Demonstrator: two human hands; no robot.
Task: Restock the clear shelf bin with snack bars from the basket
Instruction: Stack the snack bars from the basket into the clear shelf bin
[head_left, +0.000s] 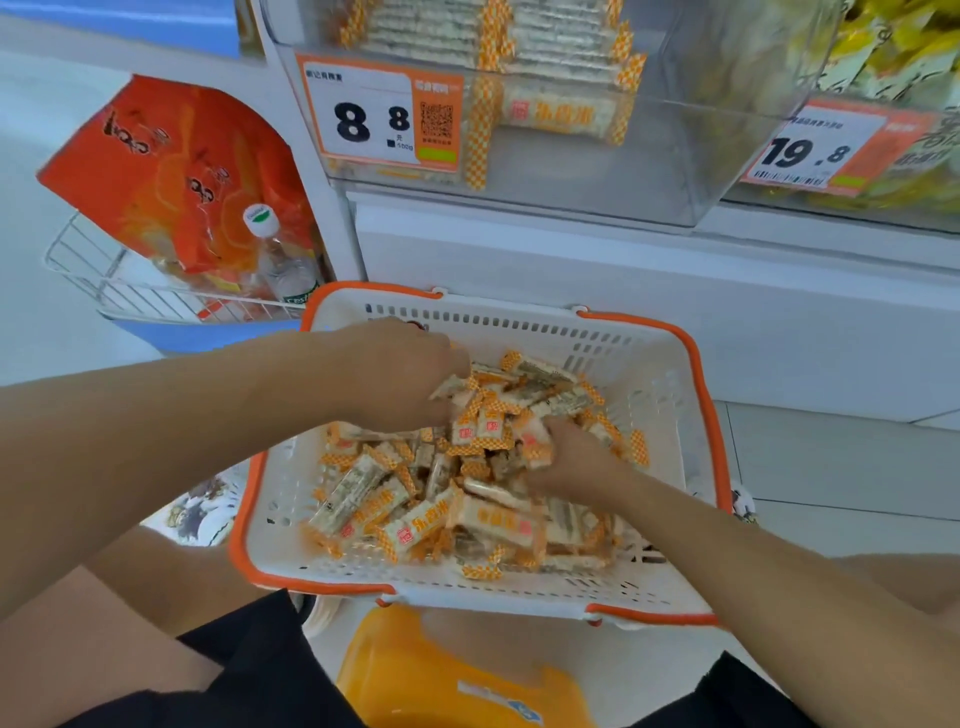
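Both hands, left hand and right hand, clutch snack bars in the basket; lifting them to the clear bin likely follows.

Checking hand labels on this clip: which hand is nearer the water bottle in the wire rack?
Left. The left hand is at the basket's far-left side, just right of and below the water bottle; the right hand sits farther right, mid-basket.
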